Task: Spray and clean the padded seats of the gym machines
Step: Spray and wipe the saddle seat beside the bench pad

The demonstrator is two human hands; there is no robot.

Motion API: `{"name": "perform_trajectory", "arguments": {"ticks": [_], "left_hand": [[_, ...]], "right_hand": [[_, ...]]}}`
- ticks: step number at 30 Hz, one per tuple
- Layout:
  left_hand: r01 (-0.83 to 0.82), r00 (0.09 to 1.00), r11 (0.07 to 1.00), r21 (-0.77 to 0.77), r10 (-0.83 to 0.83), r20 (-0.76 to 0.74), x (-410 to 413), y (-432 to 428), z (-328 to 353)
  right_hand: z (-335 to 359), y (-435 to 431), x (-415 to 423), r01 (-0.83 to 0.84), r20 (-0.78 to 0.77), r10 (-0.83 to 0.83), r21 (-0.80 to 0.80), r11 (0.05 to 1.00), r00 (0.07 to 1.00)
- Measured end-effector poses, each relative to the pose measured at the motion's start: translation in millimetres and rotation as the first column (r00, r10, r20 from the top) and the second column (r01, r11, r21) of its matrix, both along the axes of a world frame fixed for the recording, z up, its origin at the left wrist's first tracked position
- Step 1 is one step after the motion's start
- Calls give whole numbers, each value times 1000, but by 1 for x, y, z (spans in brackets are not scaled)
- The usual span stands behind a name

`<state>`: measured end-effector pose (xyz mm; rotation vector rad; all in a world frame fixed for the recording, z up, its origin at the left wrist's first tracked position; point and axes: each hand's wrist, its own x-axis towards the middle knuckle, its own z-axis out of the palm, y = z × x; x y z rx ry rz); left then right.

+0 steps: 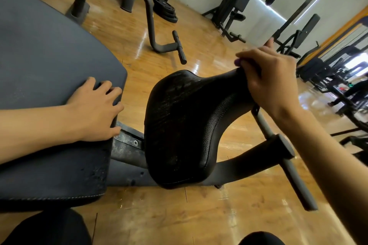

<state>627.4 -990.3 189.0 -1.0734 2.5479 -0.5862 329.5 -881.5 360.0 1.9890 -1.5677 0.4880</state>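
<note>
A black saddle-shaped padded seat sits at centre; at two o'clock the right grip, curled round a small purple item, meets its narrow end. At nine o'clock the left grip lies flat, empty, on a grey padded bench.

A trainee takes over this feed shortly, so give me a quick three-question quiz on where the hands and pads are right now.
1. True or false: the left hand rests on the grey bench pad.
2. Where on the black seat is the right hand? A) wide end B) narrow end C) middle
3. Fill in: the small item peeking from the right hand's fingers is ___ in colour.
Key: 1 true; 2 B; 3 purple.
</note>
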Motion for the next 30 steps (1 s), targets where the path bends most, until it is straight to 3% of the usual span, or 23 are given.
{"name": "perform_trajectory", "arguments": {"ticks": [2,4,6,9,11,13,15,18,20,23,25,27,30], "left_hand": [[0,1000,1000,-4,0,0,0,1,-1],[-1,1000,1000,-10,1,3,0,2,-2],[-4,1000,1000,-10,5,9,-1,2,-1],[-4,1000,1000,0,4,18,-2,2,2],[-5,1000,1000,-3,5,21,-2,2,1],[-3,1000,1000,-10,3,14,-2,2,0],[3,1000,1000,-13,-3,18,-1,2,0],[9,1000,1000,-22,-8,20,-2,2,0],[15,1000,999,-32,-15,17,-1,1,-2],[18,1000,999,-39,-18,3,-1,1,-2],[23,1000,999,-46,-24,-7,-1,0,-1],[24,1000,999,-46,-24,-8,-1,0,-2],[28,1000,998,-47,-28,-3,-1,-1,-3]], "right_hand": [[-9,10,2,2,50,-2,-3,1000,999],[-22,23,10,-53,2,53,32,998,999],[-42,36,22,-158,-80,175,181,971,981],[-85,58,43,-269,-17,307,437,858,952],[-100,71,53,-319,52,344,523,791,937],[-94,73,53,-346,12,429,614,710,903],[-71,61,38,-325,-133,493,602,729,860],[-21,30,5,-237,-330,364,366,900,871],[1,16,-2,-159,-321,234,245,956,918],[-12,13,13,-73,-160,92,126,989,983],[-44,27,28,-106,-97,126,191,976,987],[-78,49,47,-208,-19,232,374,904,972],[-110,75,70,-271,-41,350,551,789,936]]}}
